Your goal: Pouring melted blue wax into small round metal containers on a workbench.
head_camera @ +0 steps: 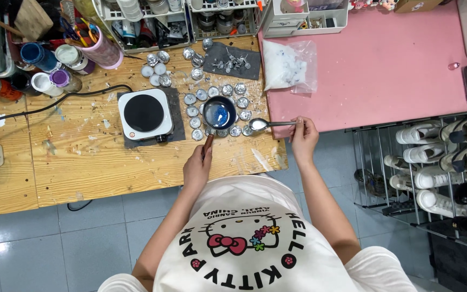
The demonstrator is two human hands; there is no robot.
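The person wears a white short-sleeved shirt (255, 238) printed with a cartoon cat face, a pink bow, small flowers and curved black lettering.

Bright, even light from overhead fills the frame, with only soft, short shadows. Small glints show on the spoon (259, 124) and the little metal cups (227, 90). The picture is sharp throughout, though straight edges bow slightly toward the corners.

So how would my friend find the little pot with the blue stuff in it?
Find the wooden table and the white hot plate with its black round top. Just right of it sits the small dark pan, ringed by little silver cups. It alone holds glittery blue, and the left hand grips its handle.
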